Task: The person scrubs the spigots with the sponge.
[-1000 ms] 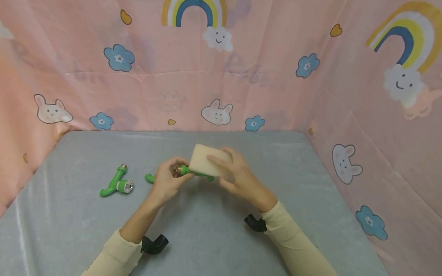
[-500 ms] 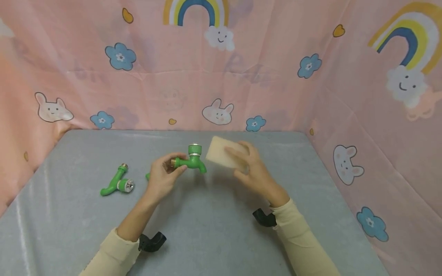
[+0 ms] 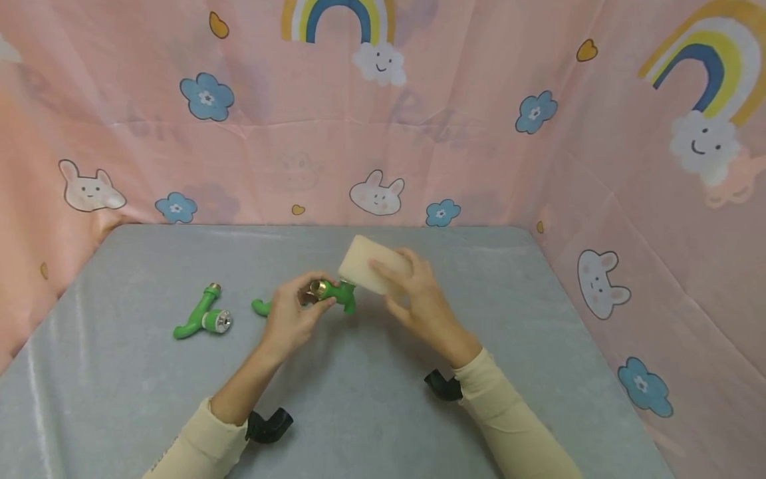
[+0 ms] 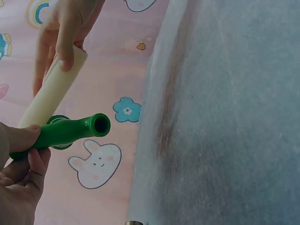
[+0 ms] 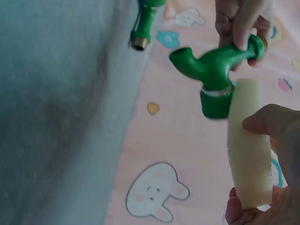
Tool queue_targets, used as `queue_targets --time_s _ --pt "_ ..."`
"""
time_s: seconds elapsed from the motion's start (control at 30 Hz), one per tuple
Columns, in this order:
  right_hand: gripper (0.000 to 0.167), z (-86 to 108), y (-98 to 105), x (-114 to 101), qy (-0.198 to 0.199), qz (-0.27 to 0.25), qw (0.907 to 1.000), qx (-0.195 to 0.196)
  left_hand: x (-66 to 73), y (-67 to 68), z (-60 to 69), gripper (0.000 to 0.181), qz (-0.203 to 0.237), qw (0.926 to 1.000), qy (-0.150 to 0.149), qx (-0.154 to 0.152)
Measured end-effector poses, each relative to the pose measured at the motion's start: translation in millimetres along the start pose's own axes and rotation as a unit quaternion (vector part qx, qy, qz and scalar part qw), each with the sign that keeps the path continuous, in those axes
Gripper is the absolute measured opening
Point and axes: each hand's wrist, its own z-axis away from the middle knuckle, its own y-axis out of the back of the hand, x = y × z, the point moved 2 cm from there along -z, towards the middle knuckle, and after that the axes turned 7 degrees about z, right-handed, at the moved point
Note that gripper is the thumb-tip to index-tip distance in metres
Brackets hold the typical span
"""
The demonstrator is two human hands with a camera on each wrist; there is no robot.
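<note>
My left hand (image 3: 290, 318) pinches a green faucet (image 3: 338, 293) by its brass-threaded inlet end, above the table. In the right wrist view the faucet (image 5: 218, 65) shows its curved spout and its round green knob. My right hand (image 3: 423, 303) grips a cream sponge (image 3: 359, 261) by its sides, thumb on one face and fingers on the other. The sponge (image 5: 246, 150) lies against or just beside the knob; whether they touch I cannot tell. In the head view the sponge covers most of the knob.
A second green faucet (image 3: 197, 318) lies on the grey-covered table (image 3: 359, 412) at left. Another green piece (image 3: 260, 307) pokes out behind my left hand, mostly hidden. Black curved mounts (image 3: 269, 426) sit at both wrists. A pink patterned curtain (image 3: 467, 153) stands behind and to the sides.
The sponge moved right, off the faucet, then back left to its knob. The faucet was raised knob-up half a second ago; now it is lower and turned, its inlet facing the head camera more.
</note>
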Motion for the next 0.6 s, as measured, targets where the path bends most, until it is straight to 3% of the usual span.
queue_targets --time_s 0.27,0.37,0.5,0.6 --pt "0.058 0.5 16.6 17.1 -0.054 -0.027 0.9977 -0.030 -4.3 4.8 -1.2 0.030 -0.016 0.9996 0.010 0.020" --pt "0.057 0.6 20.1 19.6 -0.066 -0.061 0.9958 -0.017 -3.6 4.5 -0.7 0.031 -0.038 0.9990 -0.013 0.018" --pt "0.056 -0.4 16.8 10.4 -0.032 -0.094 0.9950 -0.004 -1.9 -2.1 2.2 0.032 -0.071 0.9954 -0.063 -0.013" --pt "0.056 -0.6 10.0 1.5 -0.017 -0.093 0.9953 -0.019 0.8 -7.3 4.7 0.032 -0.089 0.9911 -0.093 -0.030"
